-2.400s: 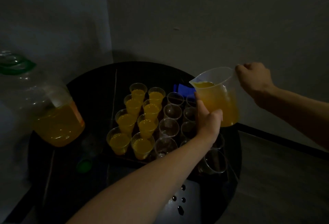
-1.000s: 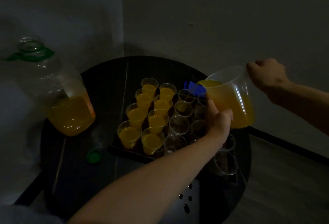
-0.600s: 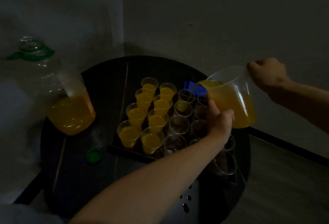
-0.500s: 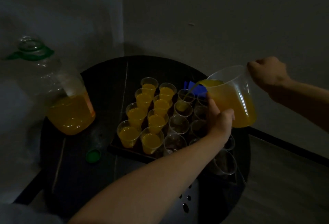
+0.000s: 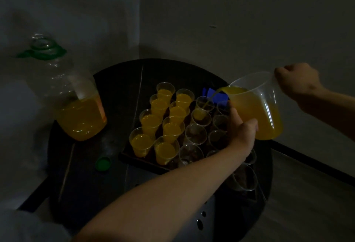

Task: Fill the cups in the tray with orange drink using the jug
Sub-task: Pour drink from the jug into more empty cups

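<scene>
The right hand [image 5: 296, 82] curls its fingers [image 5: 286, 71] round the jug [image 5: 255, 107] handle at 3 o'clock; the left hand [image 5: 242, 128] cups its base. A steeper tilt could overshoot the 1 filling cup [image 5: 200, 116], flooding the tray [image 5: 134, 160].

bottle [image 5: 80, 118] left of tray [image 5: 137, 162], cap [image 5: 103, 163] seemingly between them

Tilted jug [image 5: 259, 111] — stream [image 5: 209, 101] into cup [image 5: 200, 116]
</scene>
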Action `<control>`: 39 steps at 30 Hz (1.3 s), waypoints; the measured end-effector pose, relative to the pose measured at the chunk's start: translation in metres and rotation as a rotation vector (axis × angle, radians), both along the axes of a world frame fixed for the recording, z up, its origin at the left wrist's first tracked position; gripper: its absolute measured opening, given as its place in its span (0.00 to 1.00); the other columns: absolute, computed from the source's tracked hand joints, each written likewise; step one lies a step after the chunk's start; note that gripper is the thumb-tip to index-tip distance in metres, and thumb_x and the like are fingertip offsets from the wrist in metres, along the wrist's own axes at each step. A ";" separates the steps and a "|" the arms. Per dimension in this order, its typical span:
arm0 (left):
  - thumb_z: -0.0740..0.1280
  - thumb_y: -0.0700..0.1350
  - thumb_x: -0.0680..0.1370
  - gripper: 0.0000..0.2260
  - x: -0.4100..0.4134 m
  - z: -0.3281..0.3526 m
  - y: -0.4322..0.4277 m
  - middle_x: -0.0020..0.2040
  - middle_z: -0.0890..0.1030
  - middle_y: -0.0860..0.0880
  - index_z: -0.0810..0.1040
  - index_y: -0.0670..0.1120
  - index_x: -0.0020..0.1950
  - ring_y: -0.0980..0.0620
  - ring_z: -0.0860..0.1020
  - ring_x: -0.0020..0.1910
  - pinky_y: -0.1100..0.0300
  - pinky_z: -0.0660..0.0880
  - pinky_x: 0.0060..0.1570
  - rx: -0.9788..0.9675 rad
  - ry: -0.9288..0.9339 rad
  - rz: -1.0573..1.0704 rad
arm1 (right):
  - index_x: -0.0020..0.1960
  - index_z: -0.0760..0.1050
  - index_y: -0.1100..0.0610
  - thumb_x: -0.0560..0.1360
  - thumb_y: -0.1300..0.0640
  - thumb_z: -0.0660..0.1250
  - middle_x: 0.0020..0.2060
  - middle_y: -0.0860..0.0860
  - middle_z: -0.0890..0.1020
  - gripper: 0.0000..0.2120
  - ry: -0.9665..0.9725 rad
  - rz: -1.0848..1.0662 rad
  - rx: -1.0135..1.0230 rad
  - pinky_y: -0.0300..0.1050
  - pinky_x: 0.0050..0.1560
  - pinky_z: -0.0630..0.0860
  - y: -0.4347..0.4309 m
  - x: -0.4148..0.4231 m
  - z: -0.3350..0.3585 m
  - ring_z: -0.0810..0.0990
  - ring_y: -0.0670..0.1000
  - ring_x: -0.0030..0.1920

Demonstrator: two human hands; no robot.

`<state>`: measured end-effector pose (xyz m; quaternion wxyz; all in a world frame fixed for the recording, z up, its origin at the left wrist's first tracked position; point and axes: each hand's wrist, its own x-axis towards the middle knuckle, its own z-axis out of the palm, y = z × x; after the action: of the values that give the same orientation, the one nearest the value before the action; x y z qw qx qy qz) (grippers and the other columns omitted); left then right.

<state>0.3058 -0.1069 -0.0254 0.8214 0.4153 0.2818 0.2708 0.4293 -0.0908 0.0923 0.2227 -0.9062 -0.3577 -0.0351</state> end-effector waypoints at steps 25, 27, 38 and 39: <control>0.62 0.44 0.66 0.46 0.000 -0.007 -0.003 0.75 0.67 0.43 0.49 0.66 0.80 0.39 0.69 0.70 0.37 0.66 0.71 -0.031 -0.011 0.008 | 0.33 0.71 0.62 0.79 0.54 0.58 0.36 0.62 0.75 0.19 -0.007 0.006 0.000 0.47 0.42 0.69 -0.002 0.000 -0.003 0.74 0.58 0.39; 0.62 0.44 0.66 0.45 0.002 -0.010 -0.002 0.75 0.67 0.39 0.49 0.66 0.80 0.34 0.68 0.71 0.36 0.65 0.71 -0.034 -0.009 0.009 | 0.36 0.74 0.64 0.79 0.54 0.58 0.36 0.63 0.76 0.18 -0.017 0.001 -0.003 0.47 0.42 0.69 -0.002 -0.001 -0.002 0.75 0.58 0.40; 0.61 0.43 0.66 0.45 0.006 -0.015 -0.001 0.74 0.68 0.38 0.50 0.64 0.81 0.33 0.68 0.70 0.36 0.67 0.71 -0.015 -0.006 0.040 | 0.41 0.77 0.67 0.80 0.55 0.57 0.37 0.62 0.77 0.19 -0.015 0.002 -0.012 0.46 0.41 0.70 -0.003 -0.004 -0.003 0.75 0.58 0.38; 0.61 0.43 0.66 0.46 0.006 -0.014 -0.002 0.74 0.68 0.39 0.49 0.63 0.81 0.33 0.69 0.70 0.36 0.67 0.70 -0.013 -0.006 0.042 | 0.40 0.77 0.67 0.79 0.54 0.57 0.37 0.62 0.77 0.19 -0.018 0.002 -0.011 0.46 0.41 0.70 -0.003 -0.003 -0.003 0.75 0.58 0.39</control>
<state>0.3121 -0.1085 -0.0393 0.8193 0.4029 0.2897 0.2873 0.4262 -0.0940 0.0893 0.2144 -0.9068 -0.3606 -0.0409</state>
